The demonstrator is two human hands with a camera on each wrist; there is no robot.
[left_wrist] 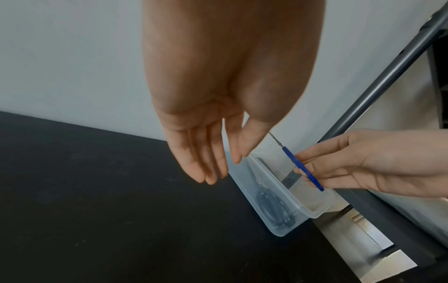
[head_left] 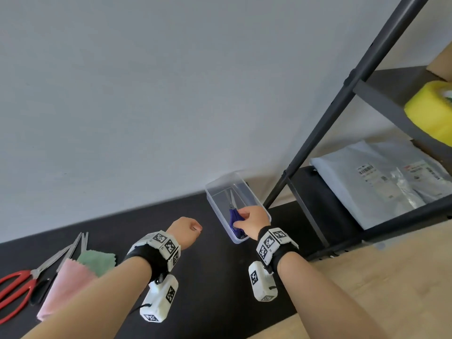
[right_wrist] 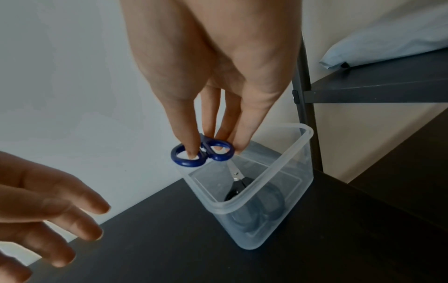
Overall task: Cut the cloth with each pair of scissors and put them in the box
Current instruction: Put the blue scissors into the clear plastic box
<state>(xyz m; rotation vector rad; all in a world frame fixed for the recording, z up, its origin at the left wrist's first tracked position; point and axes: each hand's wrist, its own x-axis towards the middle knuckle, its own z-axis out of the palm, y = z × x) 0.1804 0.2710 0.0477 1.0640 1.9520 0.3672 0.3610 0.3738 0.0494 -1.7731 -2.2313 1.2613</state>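
My right hand (head_left: 252, 220) pinches the blue-handled scissors (head_left: 235, 222) by their loops, blades pointing down into the clear plastic box (head_left: 221, 184) by the wall. In the right wrist view the fingers (right_wrist: 191, 137) hold the blue loops (right_wrist: 218, 156) just above the box rim (right_wrist: 266, 181), and a black-handled pair (right_wrist: 240, 187) lies inside. My left hand (head_left: 186, 231) hovers left of the box, holding nothing, with its fingers (left_wrist: 208, 153) relaxed. Red-handled scissors (head_left: 17, 287), a dark-handled pair (head_left: 40, 292), a pink cloth (head_left: 66, 285) and a green cloth (head_left: 97, 260) lie at the far left.
Everything sits on a black mat (head_left: 220, 289) against a white wall. A dark metal shelf post (head_left: 342, 99) rises just right of the box. The shelf carries a plastic-wrapped package (head_left: 381, 182) and a yellow roll (head_left: 433, 108). Light wood surface (head_left: 391, 277) lies to the right.
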